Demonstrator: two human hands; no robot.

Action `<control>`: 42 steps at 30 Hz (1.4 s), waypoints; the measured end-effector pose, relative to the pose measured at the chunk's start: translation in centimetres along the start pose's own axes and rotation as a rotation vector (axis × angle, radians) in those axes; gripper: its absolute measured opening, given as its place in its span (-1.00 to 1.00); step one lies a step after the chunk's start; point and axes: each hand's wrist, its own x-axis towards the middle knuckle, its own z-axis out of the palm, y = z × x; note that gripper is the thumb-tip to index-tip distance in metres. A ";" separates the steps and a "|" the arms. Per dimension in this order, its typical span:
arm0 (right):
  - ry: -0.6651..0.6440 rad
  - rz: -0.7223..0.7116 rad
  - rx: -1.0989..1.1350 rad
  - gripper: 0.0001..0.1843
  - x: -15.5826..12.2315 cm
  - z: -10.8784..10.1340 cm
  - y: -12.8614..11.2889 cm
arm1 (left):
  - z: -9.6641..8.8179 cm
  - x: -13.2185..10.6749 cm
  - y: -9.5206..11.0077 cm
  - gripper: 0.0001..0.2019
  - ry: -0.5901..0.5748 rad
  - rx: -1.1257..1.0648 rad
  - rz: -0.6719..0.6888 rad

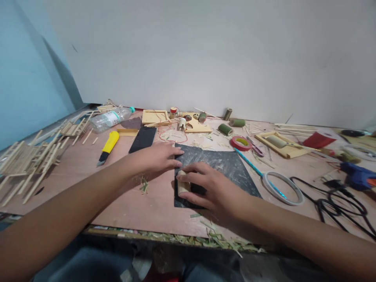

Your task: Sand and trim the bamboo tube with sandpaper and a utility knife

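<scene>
Short pale cylinder of bamboo-like material (184,187) lies under the fingers of the right hand (219,186), near the left edge of a black rectangular sheet with whitish dusty streaks (232,168); the thumb is at its near end and the curled fingers rest against it, holding it. The left hand (154,158) is laid out flat with fingers extended, its fingertips over the sheet's left edge, holding nothing visible. Beneath the sheet is a pinkish wooden tabletop (132,213). Beyond the left hand lies a flat black rectangular object (143,140), and left of that a yellow-and-black utility knife (108,147). Past the sheet's far edge sit a red tape roll with a yellow core (241,148) and a green bamboo section (225,129). Green and pale shavings (223,239) gather along the table's near edge.
</scene>
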 end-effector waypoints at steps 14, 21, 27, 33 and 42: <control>-0.047 -0.040 -0.030 -0.75 0.5 0.2 0.0 | 1.6 1.2 -0.9 -0.49 0.141 -0.057 -0.032; -0.209 -0.124 -0.012 -0.66 -1.0 -0.1 -2.8 | 1.9 1.5 -1.6 -0.48 0.157 -0.073 -0.026; -0.018 -0.064 0.058 -0.66 -1.0 -0.3 -1.0 | 1.7 1.5 -1.4 -0.48 0.119 -0.075 -0.021; 0.104 0.024 -0.078 -0.69 0.8 0.5 2.3 | 1.4 1.5 -1.3 -0.48 0.098 -0.091 -0.029; -0.094 -0.100 -0.059 -0.69 -0.3 0.6 -2.4 | 1.8 1.9 -1.7 -0.45 0.133 -0.097 -0.022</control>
